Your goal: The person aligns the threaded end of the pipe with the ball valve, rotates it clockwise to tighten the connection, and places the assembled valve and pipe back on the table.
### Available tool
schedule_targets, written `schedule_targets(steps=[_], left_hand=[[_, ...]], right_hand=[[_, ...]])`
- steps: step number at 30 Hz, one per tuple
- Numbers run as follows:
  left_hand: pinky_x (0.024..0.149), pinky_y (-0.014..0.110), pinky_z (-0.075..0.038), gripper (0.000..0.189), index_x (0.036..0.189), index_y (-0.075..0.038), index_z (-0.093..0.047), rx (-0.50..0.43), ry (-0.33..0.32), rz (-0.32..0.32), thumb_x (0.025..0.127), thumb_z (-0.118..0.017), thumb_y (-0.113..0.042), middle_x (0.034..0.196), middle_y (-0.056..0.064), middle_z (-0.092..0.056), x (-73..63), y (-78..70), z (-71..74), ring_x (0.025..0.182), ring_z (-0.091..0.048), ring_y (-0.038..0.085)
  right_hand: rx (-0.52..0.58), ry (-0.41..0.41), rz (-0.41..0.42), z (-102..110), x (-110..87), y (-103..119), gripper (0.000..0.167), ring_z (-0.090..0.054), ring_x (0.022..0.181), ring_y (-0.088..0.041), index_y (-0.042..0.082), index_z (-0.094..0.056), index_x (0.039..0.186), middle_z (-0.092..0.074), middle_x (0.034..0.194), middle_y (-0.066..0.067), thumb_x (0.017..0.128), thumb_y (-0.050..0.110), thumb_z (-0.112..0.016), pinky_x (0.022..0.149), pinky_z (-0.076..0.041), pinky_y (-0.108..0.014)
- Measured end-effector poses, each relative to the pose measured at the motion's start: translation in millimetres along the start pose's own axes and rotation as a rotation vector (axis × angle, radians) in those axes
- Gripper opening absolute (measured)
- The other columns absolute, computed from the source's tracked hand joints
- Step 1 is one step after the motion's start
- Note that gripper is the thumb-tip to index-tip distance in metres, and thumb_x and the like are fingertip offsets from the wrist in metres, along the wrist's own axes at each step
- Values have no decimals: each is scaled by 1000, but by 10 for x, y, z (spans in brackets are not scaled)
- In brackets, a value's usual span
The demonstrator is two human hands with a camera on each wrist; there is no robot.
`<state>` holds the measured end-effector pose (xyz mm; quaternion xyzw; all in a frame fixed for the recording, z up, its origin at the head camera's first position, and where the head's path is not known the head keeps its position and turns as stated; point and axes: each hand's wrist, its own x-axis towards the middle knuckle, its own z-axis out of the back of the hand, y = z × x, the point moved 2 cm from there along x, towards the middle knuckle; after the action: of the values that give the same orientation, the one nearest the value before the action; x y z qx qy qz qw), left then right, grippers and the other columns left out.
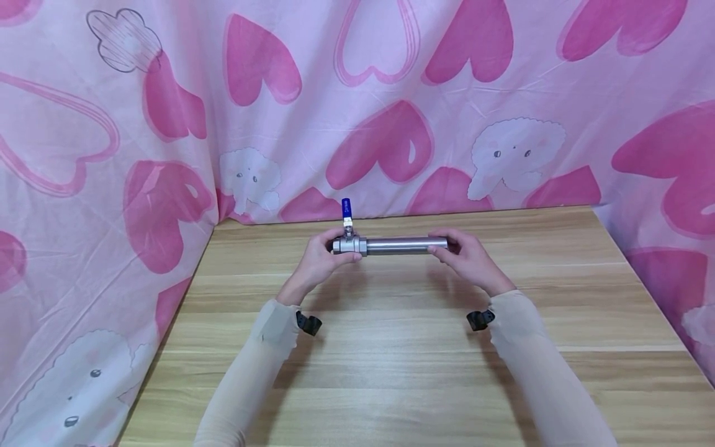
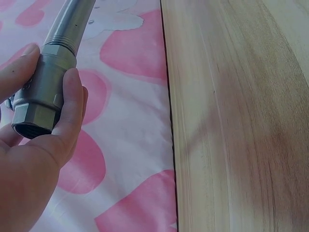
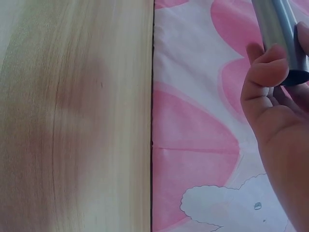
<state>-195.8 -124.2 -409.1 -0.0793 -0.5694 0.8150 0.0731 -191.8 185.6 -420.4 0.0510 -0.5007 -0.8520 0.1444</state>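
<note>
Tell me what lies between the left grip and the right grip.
In the head view, a metal pipe spans the stretch from the valve, held by the left grip, to the right grip. The pipe's middle is uncovered.

The person wears pale beige sleeves, the left sleeve (image 1: 240,385) at 7 o'clock in the head view, the right sleeve (image 1: 555,375) at 4, both wrinkled near the wrist. A small black mount (image 1: 309,323) juts from the left cuff (image 1: 274,329) at 3 o'clock, another mount (image 1: 480,320) from the right cuff (image 1: 516,316) at 9.
</note>
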Motion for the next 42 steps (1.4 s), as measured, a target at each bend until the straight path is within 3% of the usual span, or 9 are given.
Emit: schedule_targets(steps=[10, 15, 20, 27, 42], left_hand=[[81, 31, -50, 53, 124, -15, -63, 3, -2, 3, 75, -83, -18, 115, 9, -64, -2, -10, -4, 104, -56, 30], [81, 30, -50, 52, 123, -17, -64, -1, 0, 6, 74, -84, -19, 116, 9, -64, 3, 2, -4, 104, -56, 30], [81, 30, -50, 53, 123, -17, -64, -1, 0, -1, 74, -84, -20, 115, 9, -64, -1, 1, -2, 102, -57, 27], [81, 30, -50, 53, 122, -16, -64, 7, 1, -3, 74, -84, -21, 114, 7, -64, -5, 7, -2, 98, -57, 21], [81, 31, -50, 54, 125, -15, -62, 9, 2, -5, 75, -83, -19, 113, 8, -64, -12, 4, 2, 98, -57, 21]], right_hand=[[52, 14, -29, -8, -2, 9, 45, -59, 99, -26, 14, -56, 129, -59, 120, -14, 90, 34, -68, 77, -53, -21], [80, 8, -8, -14, 4, 9, 49, -61, 104, -30, 13, -55, 128, -59, 122, -15, 84, 20, -76, 82, -52, -21], [72, 14, -15, -16, 0, 4, 50, -61, 107, -33, 12, -53, 128, -56, 125, -15, 83, 7, -74, 85, -53, -29], [92, 15, -8, -17, -9, 17, 46, -61, 109, -34, 10, -52, 127, -56, 126, -17, 85, 3, -70, 82, -54, -25], [72, 14, 0, -13, -15, 37, 45, -61, 106, -31, 4, -53, 128, -57, 122, -16, 86, 5, -71, 81, -53, -20]])
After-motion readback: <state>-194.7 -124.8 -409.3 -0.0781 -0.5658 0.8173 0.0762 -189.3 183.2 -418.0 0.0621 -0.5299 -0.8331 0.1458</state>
